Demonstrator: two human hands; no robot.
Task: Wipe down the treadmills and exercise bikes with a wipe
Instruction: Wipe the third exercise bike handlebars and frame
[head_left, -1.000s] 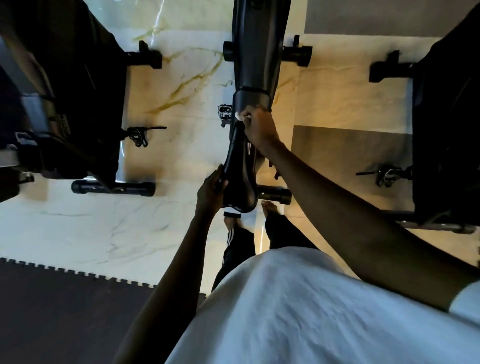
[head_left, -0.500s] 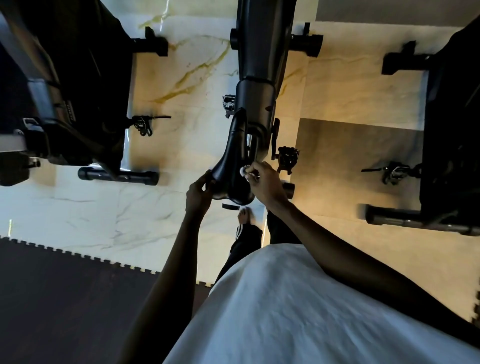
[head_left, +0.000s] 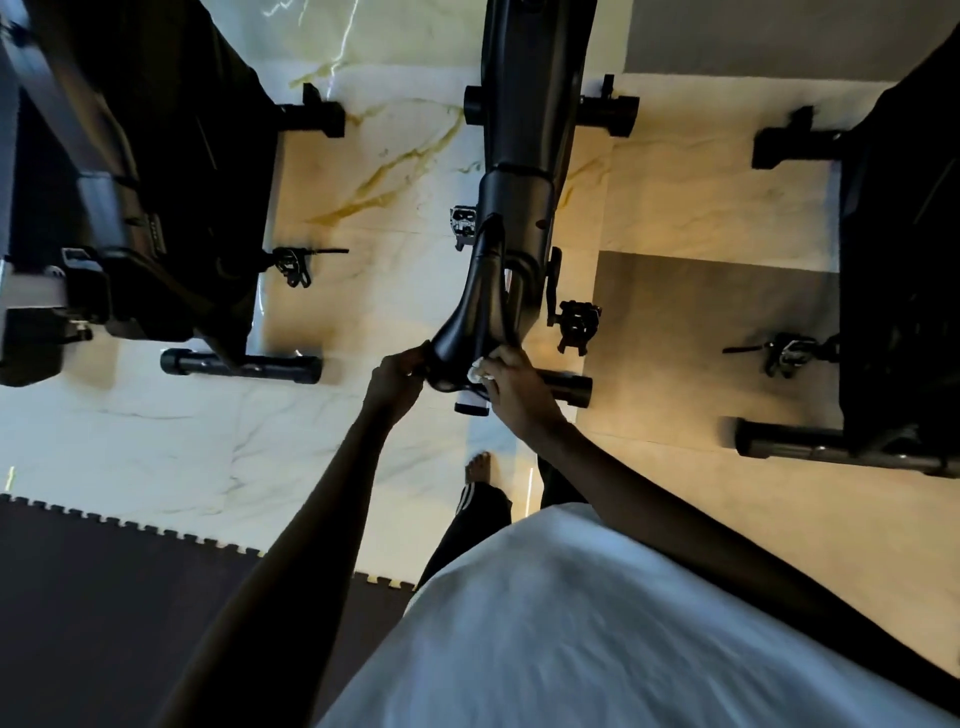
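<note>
Saddle (head_left: 470, 332) and wipe: where do they lie from the right hand (head_left: 514, 384)?

Wipe (head_left: 475, 372) is bunched under that hand's fingertips, pressed on the saddle's broad rear end, at the corner nearest the hand. Only a white scrap shows past the fingers.

And the saddle's long axis?

From the broad rear at the fingertips it runs away from the person to the narrow nose, roughly in line with the frame of the exercise bike (head_left: 524, 156). So nearly the whole top lies ahead of the hand, beyond the fingertips.

Which hand is nearer?

Both touch it. The left hand (head_left: 397, 376) grips the rear edge on the side opposite the wipe, fingers curled round the rim. I read that as a steadying hold. The right one carries the wipe, so the stroke is its job.

How is that arm set?

It reaches in from the person's right, forearm slanting toward the saddle, knuckles up, fingers curled down over the wipe. My guess is that the next pass means pushing forward along the axis, or sliding round the rear rim toward the other hand.

Anything close by?

A pedal (head_left: 574, 322) hangs just beyond the right hand on its outer side, apart from it.
</note>
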